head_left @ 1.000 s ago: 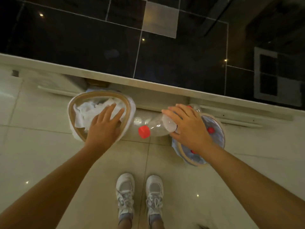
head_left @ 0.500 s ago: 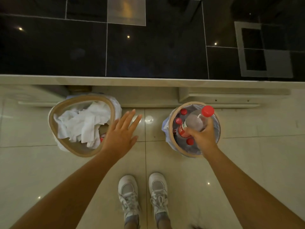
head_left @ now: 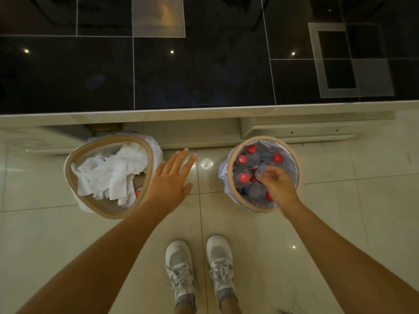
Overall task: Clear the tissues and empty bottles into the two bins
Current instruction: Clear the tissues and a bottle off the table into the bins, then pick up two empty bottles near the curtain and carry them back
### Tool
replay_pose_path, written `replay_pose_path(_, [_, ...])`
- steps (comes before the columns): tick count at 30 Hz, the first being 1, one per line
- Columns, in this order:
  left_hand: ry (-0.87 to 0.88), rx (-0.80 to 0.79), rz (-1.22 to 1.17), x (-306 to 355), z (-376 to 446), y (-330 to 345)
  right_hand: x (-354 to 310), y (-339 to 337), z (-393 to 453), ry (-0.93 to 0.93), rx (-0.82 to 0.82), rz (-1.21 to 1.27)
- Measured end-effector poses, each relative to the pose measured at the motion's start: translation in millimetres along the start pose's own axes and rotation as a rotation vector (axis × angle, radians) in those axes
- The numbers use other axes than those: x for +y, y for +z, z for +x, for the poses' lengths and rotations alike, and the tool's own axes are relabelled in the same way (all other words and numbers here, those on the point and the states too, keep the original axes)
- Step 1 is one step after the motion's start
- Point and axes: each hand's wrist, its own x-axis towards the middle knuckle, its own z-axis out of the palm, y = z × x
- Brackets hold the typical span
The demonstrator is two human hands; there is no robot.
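While the left hand [head_left: 169, 185] hovers flat, fingers released, beside the tissue bin [head_left: 74, 184]; right hand [head_left: 277, 186], fingers loosely curled and empty, over bottles [head_left: 246, 168] in the bottle bin [head_left: 231, 191].

tissues [head_left: 111, 175] under the left hand [head_left: 169, 184] are plain white, crumpled in a bin [head_left: 74, 189] with a tan rim. by the right hand [head_left: 277, 186], the other bin [head_left: 233, 196] has the same tan rim and a pale bluish liner; bottles [head_left: 246, 175] in it are clear with red caps. floor tiles [head_left: 249, 234] glossy cream, counter [head_left: 199, 75] black with thin pale grid lines. sneakers [head_left: 199, 268] white and grey.
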Motion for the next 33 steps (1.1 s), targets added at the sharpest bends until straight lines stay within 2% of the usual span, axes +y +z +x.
replay_pose_path(4, [-0.023, 0.018, -0.02, 6, -4, -16, -9, 1, -12, -0.259, -0.067, -0.332])
replay_pose_path(12, [-0.058, 0.075, -0.061, 29, -23, -97, -85, -14, -63, -0.627, -0.023, -0.611])
replay_pose_path(19, [-0.219, 0.22, -0.19, 66, -63, -226, -159, -83, -149, -0.732, 0.032, -0.702])
replay_pose_path(23, [-0.248, 0.304, -0.256, 87, -92, -306, -203, -139, -204, -0.739, 0.085, -0.741])
replay_pose_path(33, [-0.285, 0.53, -0.342, 167, -193, -464, -285, -238, -356, -0.762, 0.203, -0.558])
